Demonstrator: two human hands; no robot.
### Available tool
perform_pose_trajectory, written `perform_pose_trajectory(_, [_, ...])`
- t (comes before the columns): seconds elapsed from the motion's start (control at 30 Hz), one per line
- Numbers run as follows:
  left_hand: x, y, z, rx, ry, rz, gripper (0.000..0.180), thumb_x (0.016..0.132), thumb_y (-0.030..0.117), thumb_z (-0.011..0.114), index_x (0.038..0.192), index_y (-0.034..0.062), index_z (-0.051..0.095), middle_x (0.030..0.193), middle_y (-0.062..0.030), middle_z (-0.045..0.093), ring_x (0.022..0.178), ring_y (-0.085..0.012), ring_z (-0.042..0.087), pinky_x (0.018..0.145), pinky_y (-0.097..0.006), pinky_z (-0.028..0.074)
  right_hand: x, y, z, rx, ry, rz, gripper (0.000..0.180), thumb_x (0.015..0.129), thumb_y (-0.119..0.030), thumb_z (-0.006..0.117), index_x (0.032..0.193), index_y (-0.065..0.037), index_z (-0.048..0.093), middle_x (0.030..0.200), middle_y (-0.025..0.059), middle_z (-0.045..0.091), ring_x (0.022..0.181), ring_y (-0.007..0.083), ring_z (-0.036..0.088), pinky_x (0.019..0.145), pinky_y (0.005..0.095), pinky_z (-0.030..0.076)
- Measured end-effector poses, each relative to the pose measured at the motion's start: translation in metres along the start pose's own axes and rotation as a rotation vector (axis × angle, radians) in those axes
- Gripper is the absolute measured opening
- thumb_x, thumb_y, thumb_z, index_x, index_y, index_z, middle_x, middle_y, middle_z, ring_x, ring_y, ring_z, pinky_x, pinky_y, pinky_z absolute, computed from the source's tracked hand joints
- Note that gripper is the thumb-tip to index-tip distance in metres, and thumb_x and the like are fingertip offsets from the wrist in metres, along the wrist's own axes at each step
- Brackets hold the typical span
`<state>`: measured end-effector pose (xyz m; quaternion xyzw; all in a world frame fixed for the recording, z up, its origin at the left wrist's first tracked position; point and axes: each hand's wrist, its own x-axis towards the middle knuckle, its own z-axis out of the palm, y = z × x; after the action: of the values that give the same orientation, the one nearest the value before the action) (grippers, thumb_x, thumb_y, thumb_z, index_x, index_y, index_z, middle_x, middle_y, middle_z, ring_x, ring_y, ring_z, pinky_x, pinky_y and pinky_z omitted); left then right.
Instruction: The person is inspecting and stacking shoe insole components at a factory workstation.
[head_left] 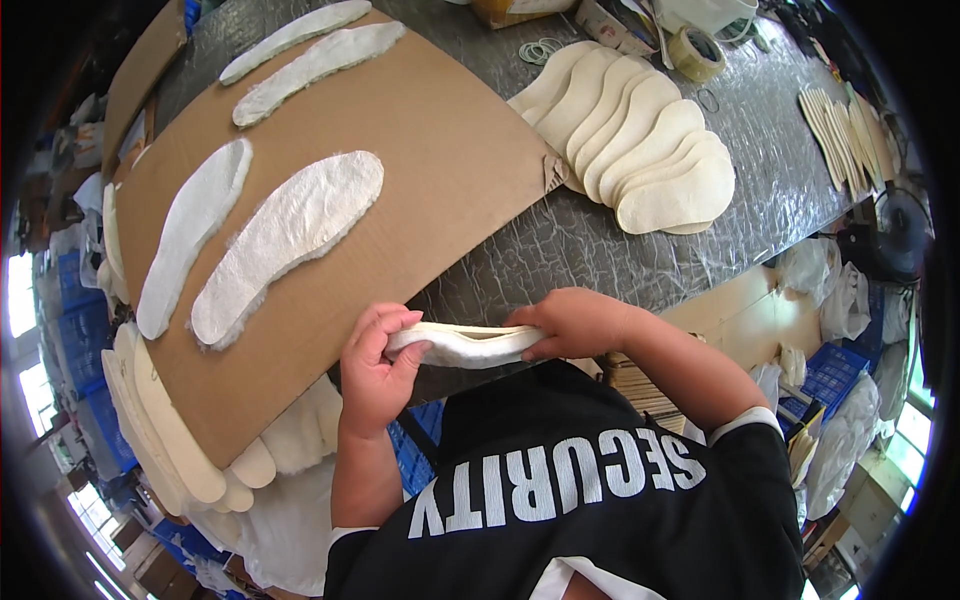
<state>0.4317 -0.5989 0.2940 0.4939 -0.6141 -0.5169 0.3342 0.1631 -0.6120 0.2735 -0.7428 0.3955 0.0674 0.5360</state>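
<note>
Between my two hands, near the table's front edge, is a shoe insole [470,350] seen edge-on, with a cream layer and a fluffy white layer. A gap shows between the layers along the middle. My left hand [375,370] pinches its left end between thumb and fingers. At the other end, my right hand [580,322] grips it the same way. White fleecy insole pieces lie apart on a brown cardboard sheet [440,170]; the nearest wide one [290,245] has fuzzy edges. Beyond my right hand, several cream insoles [675,190] overlap in a fan.
A tape roll [696,54] and rubber bands [540,51] lie at the back of the plastic-covered table [760,120]. More thin cream pieces [845,140] sit far right, near a dark fan [900,232]. Stacked long cream pieces [165,430] stick out below the cardboard at left.
</note>
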Motion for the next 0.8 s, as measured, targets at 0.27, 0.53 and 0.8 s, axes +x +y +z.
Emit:
perform_pose_trajectory(0.27, [0.010,0.036,0.016,0.692,-0.349,0.353,0.056,0.056,0.024,0.083,0.105,0.0032,0.063,0.099,-0.0127,0.064,0.094,-0.0314,0.059,0.090,-0.044,0.043,-0.020,-0.022,-0.001,-0.178,-0.035,-0.003,0.032,0.085,-0.028,0.063,0.113,-0.012,0.061,0.075,0.0155,0.066,0.075,0.0354,0.066,0.068,0.0453,0.050])
perform_pose_trajectory(0.53, [0.011,0.032,0.026,0.612,-0.385,0.338,0.038,0.061,0.023,0.080,0.089,0.0022,0.066,0.082,-0.0090,0.065,0.080,-0.0271,0.061,0.082,-0.040,0.043,-0.043,-0.043,-0.014,-0.285,-0.070,-0.007,0.027,0.086,-0.026,0.062,0.106,-0.008,0.062,0.076,0.0142,0.067,0.076,0.0341,0.067,0.067,0.0440,0.051])
perform_pose_trajectory(0.8, [0.015,0.039,0.042,0.618,-0.397,0.421,0.035,0.063,0.022,0.079,0.089,0.0046,0.064,0.085,-0.0057,0.063,0.080,-0.0229,0.060,0.083,-0.041,0.042,-0.048,-0.031,-0.018,-0.336,-0.115,0.018,0.022,0.087,-0.023,0.060,0.102,-0.006,0.062,0.076,0.0150,0.067,0.076,0.0346,0.067,0.067,0.0437,0.051])
